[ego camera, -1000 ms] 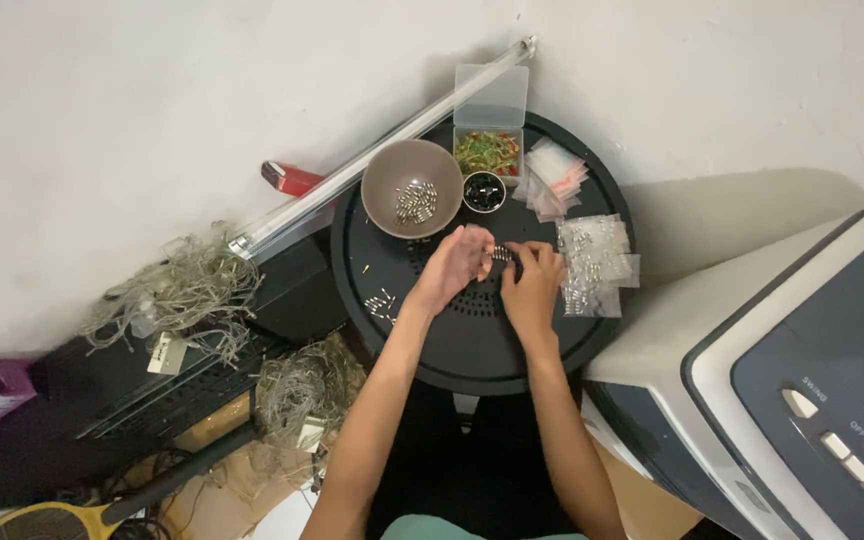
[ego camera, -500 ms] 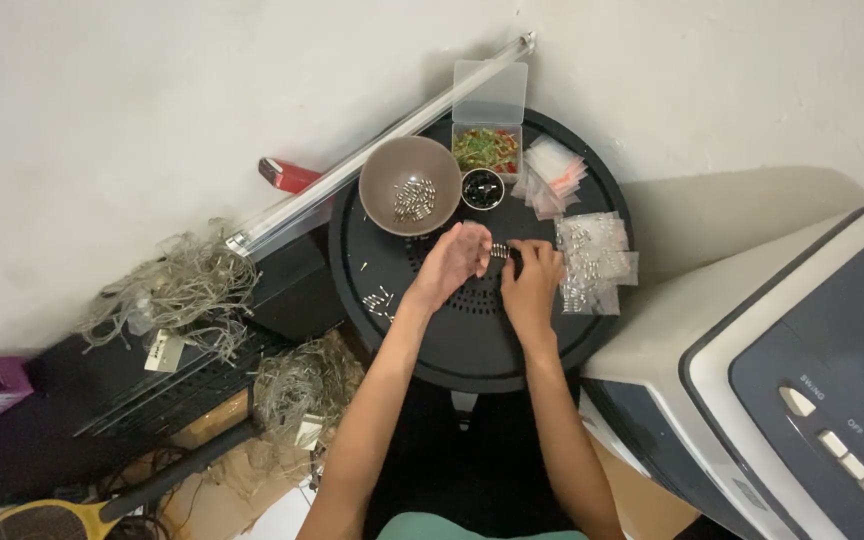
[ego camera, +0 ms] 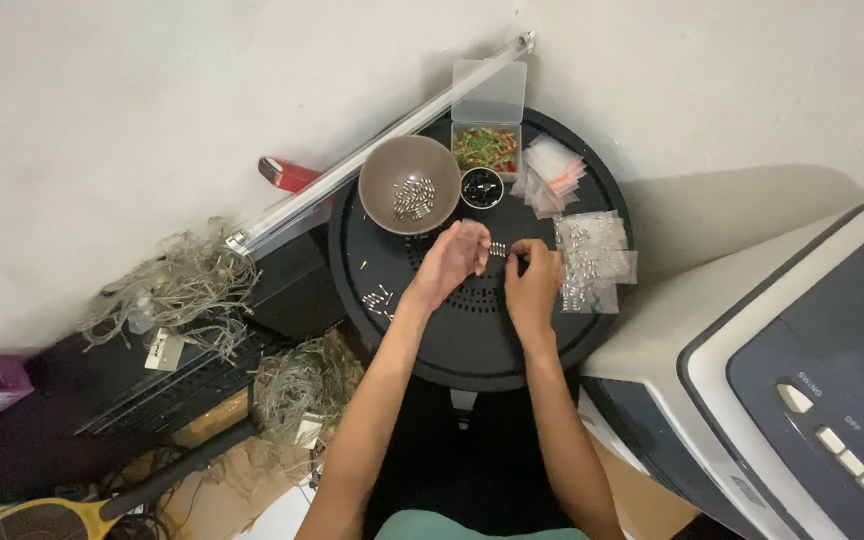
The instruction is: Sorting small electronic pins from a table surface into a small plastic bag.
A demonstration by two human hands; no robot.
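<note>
Head view: two hands' fingers [ego camera: 485,252] pinching one small metal piece [ego camera: 499,250] over one round black table [ego camera: 472,345].

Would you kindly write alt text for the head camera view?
Seen from above, a left hand and right hand pinch a small metal part between them over a round black table, with a brown bowl of similar parts and clear bags nearby.

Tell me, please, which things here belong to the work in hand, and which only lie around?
In use: left hand, right hand, small metal parts, brown bowl, small plastic bags, round black table.

Lying about: long tube, tangled wires, grey appliance, yellow racket.
</note>
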